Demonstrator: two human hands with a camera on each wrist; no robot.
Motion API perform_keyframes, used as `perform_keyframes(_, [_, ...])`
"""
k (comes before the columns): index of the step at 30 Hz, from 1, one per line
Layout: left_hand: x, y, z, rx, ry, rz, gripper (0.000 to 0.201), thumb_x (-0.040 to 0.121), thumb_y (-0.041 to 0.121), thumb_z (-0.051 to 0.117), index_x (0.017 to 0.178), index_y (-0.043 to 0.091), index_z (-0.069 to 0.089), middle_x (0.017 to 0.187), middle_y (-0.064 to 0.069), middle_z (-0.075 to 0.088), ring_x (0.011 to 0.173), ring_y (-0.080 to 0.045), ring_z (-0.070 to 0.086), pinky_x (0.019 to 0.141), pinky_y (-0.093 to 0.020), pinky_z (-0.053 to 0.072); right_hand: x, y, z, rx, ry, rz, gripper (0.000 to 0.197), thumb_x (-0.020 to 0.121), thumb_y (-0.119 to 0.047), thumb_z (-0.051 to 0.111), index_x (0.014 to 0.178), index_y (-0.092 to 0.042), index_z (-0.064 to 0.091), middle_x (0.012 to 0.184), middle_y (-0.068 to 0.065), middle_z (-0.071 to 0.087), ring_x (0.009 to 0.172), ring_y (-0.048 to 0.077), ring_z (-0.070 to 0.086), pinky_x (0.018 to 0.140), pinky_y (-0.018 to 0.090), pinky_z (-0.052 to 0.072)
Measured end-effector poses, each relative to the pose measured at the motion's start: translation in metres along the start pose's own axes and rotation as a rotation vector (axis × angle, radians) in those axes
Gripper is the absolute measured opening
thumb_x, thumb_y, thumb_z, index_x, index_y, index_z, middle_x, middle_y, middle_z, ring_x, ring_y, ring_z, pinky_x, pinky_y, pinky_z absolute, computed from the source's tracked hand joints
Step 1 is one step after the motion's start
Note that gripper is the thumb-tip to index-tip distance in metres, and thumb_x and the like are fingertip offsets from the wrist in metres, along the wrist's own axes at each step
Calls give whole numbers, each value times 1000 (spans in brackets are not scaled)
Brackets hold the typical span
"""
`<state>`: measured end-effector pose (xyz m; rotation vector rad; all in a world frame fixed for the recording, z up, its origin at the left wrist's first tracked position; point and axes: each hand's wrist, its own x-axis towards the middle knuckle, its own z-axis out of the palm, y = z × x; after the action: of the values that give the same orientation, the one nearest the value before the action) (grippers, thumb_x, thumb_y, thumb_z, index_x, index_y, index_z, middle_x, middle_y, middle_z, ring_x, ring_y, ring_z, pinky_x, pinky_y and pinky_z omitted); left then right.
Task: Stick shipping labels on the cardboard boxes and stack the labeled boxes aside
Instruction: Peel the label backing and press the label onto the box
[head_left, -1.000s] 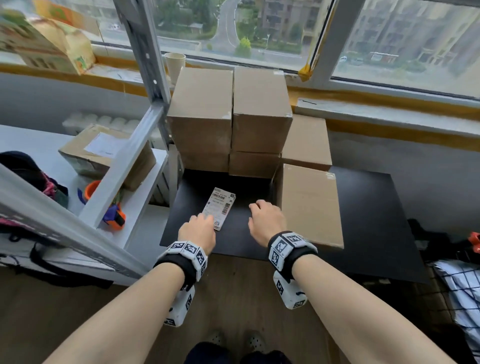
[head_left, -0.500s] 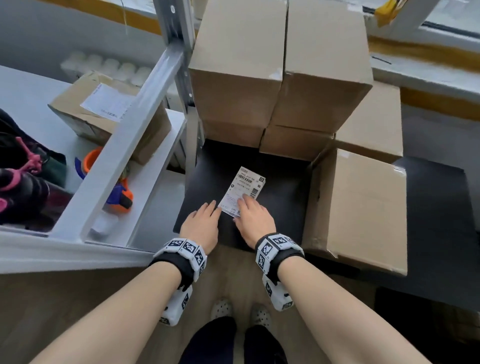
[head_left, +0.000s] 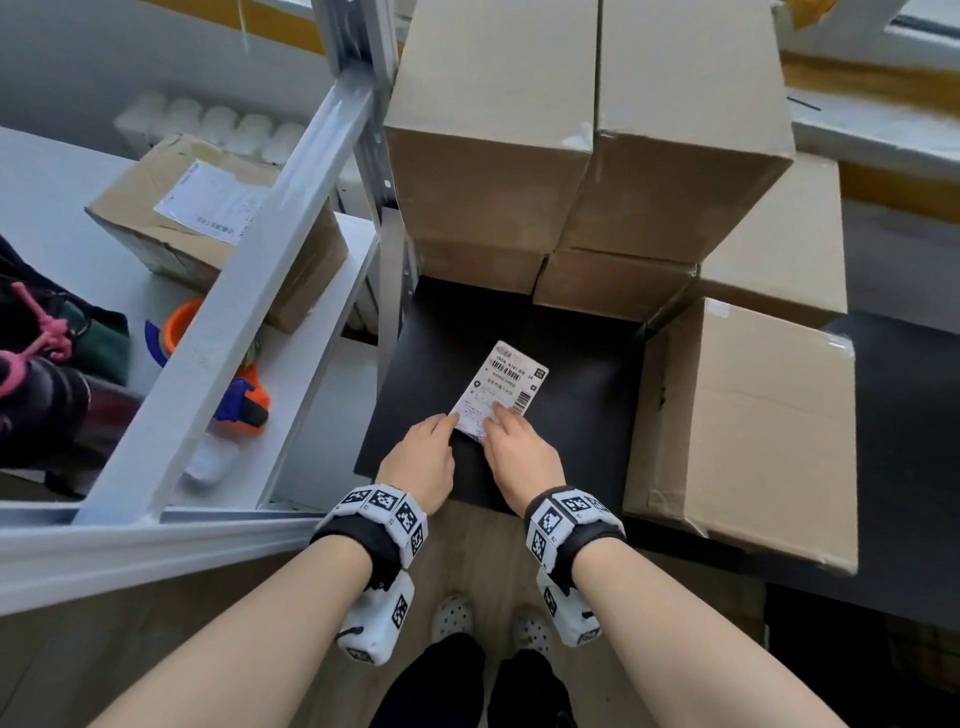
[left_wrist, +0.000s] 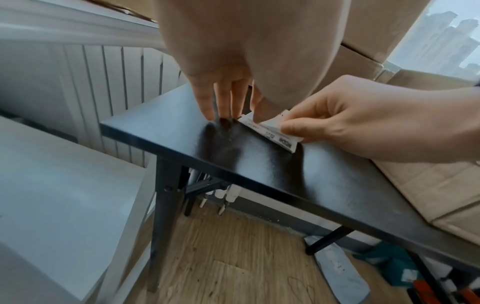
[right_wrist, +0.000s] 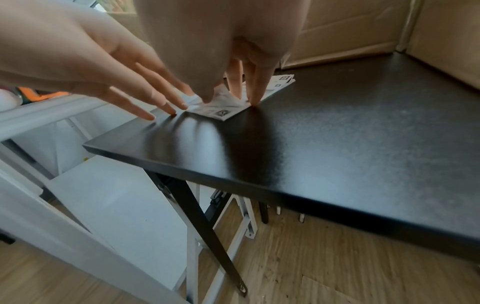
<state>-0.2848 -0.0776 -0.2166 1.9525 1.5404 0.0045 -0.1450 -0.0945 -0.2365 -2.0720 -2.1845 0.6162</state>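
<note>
A white shipping label (head_left: 501, 392) lies on the black table (head_left: 571, 332), with its near end curled up off the surface. My right hand (head_left: 501, 423) pinches that near end between thumb and fingers (right_wrist: 255, 96). My left hand (head_left: 439, 431) rests beside it with straight fingers (left_wrist: 207, 111) touching the table, its thumb at the label's (left_wrist: 270, 133) left edge. Plain cardboard boxes (head_left: 587, 130) are stacked behind the label. One more box (head_left: 743, 426) sits just right of my right hand.
A white metal rack (head_left: 234, 322) stands at the left and holds a labelled box (head_left: 208, 223), an orange and blue tape dispenser (head_left: 244, 402) and a black bag (head_left: 41, 395). The table's near edge (right_wrist: 207, 174) lies just behind my wrists, above the wooden floor.
My right hand moved left from beside the right box onto the label's near end and lifted it. The view has come closer and tilted down. My left hand stayed at the label's corner.
</note>
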Motion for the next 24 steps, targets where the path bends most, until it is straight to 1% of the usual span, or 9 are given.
perform_keyframes(2, [-2, 3, -1, -98, 16, -63, 51, 97, 15, 41, 145, 18, 27, 146, -2, 39, 131, -19, 41, 105, -35, 41, -3, 1, -4, -22, -72, 15, 31, 101, -19, 38, 125, -5, 53, 148, 7, 40, 138, 24, 35, 93, 40, 48])
perform_keyframes(4, [-4, 5, -2, -185, 48, -135, 52, 96, 16, 44, 145, 17, 26, 143, -5, 43, 129, -22, 45, 104, -36, 41, -6, -1, -10, 7, -90, 56, 33, 102, -22, 33, 125, -8, 53, 147, 3, 40, 136, 22, 36, 96, 39, 46])
perform_keyframes(6, [-7, 7, -5, -232, 77, -186, 51, 95, 16, 46, 143, 17, 29, 141, -6, 46, 127, -24, 47, 102, -37, 40, -9, -5, -15, 69, -90, 102, 34, 101, -26, 33, 119, -10, 57, 141, 1, 47, 127, 25, 46, 93, 38, 46])
perform_keyframes(8, [-10, 8, -7, -255, 94, -213, 47, 95, 16, 46, 141, 17, 33, 137, -5, 50, 124, -24, 50, 101, -37, 42, -11, -6, -16, 115, -79, 143, 33, 100, -29, 32, 109, -11, 59, 125, 3, 58, 110, 30, 57, 83, 38, 47])
perform_keyframes(10, [-13, 8, -9, -264, 99, -219, 40, 95, 17, 46, 135, 17, 41, 130, -4, 56, 118, -23, 54, 100, -38, 44, -13, -6, -19, 115, -66, 190, 30, 100, -29, 32, 102, -10, 56, 111, 8, 63, 97, 34, 60, 76, 38, 45])
perform_keyframes(14, [-17, 11, -13, -284, 57, -176, 24, 94, 18, 48, 114, 18, 61, 113, -2, 66, 107, -22, 60, 95, -36, 47, -20, -8, -36, 142, -13, 253, 22, 100, -23, 34, 107, -10, 50, 103, 16, 64, 93, 38, 61, 77, 41, 49])
perform_keyframes(18, [-20, 22, -19, -424, -14, -106, 19, 92, 14, 52, 105, 17, 67, 105, -5, 69, 96, -21, 66, 91, -39, 52, -34, -7, -61, 217, 116, 257, 28, 101, -29, 34, 110, -11, 53, 104, 15, 66, 93, 35, 63, 76, 38, 50])
perform_keyframes(21, [-23, 43, -29, -553, -32, -35, 20, 92, 12, 53, 107, 9, 68, 103, -7, 69, 93, -21, 67, 89, -38, 54, -46, -4, -84, 269, 224, 246, 32, 101, -33, 36, 110, -10, 56, 101, 14, 68, 90, 33, 65, 70, 34, 49])
perform_keyframes(24, [-26, 73, -47, -685, -82, 24, 29, 95, 12, 49, 122, 3, 59, 105, -7, 64, 90, -21, 65, 77, -26, 53, -55, -2, -104, 300, 289, 228, 30, 99, -33, 39, 106, -11, 58, 91, 15, 69, 82, 34, 65, 70, 39, 52])
